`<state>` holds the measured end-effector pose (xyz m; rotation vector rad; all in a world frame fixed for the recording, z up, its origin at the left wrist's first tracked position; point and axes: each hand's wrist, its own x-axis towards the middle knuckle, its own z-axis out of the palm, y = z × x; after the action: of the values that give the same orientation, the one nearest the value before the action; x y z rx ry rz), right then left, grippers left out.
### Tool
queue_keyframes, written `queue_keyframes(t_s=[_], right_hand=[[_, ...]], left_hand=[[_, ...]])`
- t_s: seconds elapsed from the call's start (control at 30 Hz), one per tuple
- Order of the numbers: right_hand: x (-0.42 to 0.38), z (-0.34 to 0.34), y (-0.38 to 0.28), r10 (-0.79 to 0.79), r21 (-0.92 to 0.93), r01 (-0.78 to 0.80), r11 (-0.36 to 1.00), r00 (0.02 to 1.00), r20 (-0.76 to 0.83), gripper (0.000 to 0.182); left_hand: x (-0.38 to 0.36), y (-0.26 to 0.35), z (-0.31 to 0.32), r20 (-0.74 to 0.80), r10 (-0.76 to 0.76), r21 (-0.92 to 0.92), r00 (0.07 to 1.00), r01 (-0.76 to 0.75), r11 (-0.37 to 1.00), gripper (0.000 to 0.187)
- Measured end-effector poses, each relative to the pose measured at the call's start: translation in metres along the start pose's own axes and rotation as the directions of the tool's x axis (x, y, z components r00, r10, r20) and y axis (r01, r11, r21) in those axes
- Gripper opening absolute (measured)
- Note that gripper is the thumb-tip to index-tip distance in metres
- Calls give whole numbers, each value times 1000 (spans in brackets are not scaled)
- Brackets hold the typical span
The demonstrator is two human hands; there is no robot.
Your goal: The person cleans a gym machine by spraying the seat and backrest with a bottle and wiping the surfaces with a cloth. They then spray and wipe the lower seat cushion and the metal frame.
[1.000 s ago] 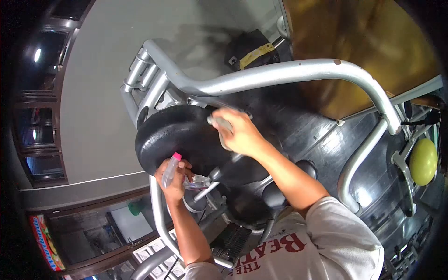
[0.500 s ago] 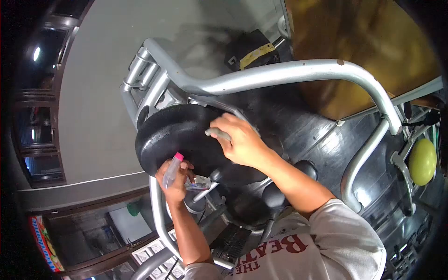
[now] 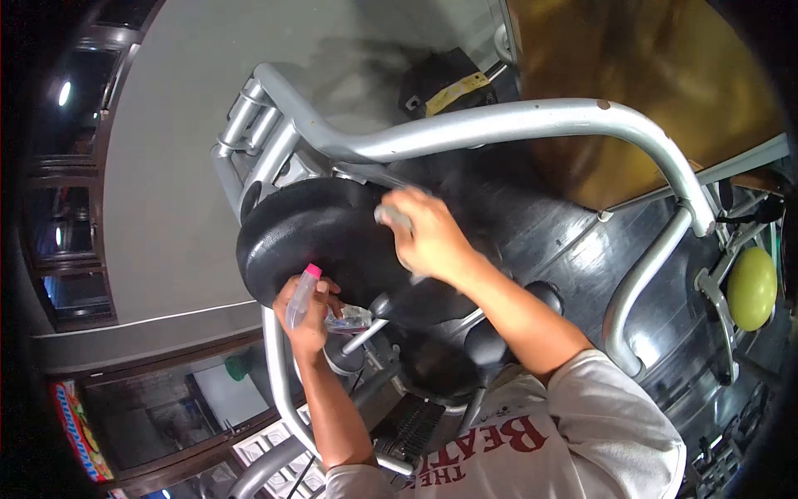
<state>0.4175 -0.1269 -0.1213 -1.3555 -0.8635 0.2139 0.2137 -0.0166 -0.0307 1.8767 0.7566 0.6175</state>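
A clear bottle with a pink cap is held in my left hand, at the lower left edge of a black padded seat. A second clear item with a label shows just right of that hand; whether the fingers hold it too, I cannot tell. Above the right part of the pad, my right hand is closed on a grey cloth, slightly blurred by motion. Part of the cloth shows at the fingertips.
Thick silver machine tubing curves above and right of the pad. A silver upright runs at lower left. Also in view are a yellow-green ball at right and a black box with yellow tape near the wall.
My right hand has shifted slightly, with the cloth now a little higher and to the right. The bottle and my left hand sit slightly more to the left. The view has moved a little.
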Motion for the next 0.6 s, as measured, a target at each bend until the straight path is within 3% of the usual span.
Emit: queue_keyframes(t_s=[0.03,0.07,0.13,0.2,0.27,0.33,0.43,0.47,0.53,0.6], right_hand=[[14,3,8,29,-75,-31,997,999,-28,19],[27,3,9,128,24,-128,991,992,6,17],[22,0,10,137,25,-138,990,990,20,15],[-6,-7,10,49,-3,-49,999,999,-16,14],[-34,-16,13,205,57,-211,976,975,90,14],[-35,-11,15,149,-50,-148,988,989,23,15],[2,-4,32,123,-53,-124,991,992,-22,14],[9,-5,34,374,73,-379,922,924,82,14],[-4,-4,40,159,92,-158,983,987,-5,14],[-31,-11,36,158,10,-158,987,987,21,16]], left_hand=[[1,0,1,1,3,-9,1000,-3,1000,35],[-1,1,1,5,5,-17,1000,-5,1000,36],[-3,4,3,-9,-21,-1,1000,21,1000,36],[-2,5,4,-11,-19,-2,1000,19,1000,35],[-1,5,4,5,-2,-12,1000,2,1000,33],[-1,3,4,1,-1,-15,1000,1,1000,34],[0,3,8,-29,26,12,999,-26,1000,39],[-1,3,9,-41,35,29,999,-34,999,41],[-1,3,5,-8,22,43,1000,-22,999,39],[-1,2,1,11,25,34,1000,-25,999,38]])
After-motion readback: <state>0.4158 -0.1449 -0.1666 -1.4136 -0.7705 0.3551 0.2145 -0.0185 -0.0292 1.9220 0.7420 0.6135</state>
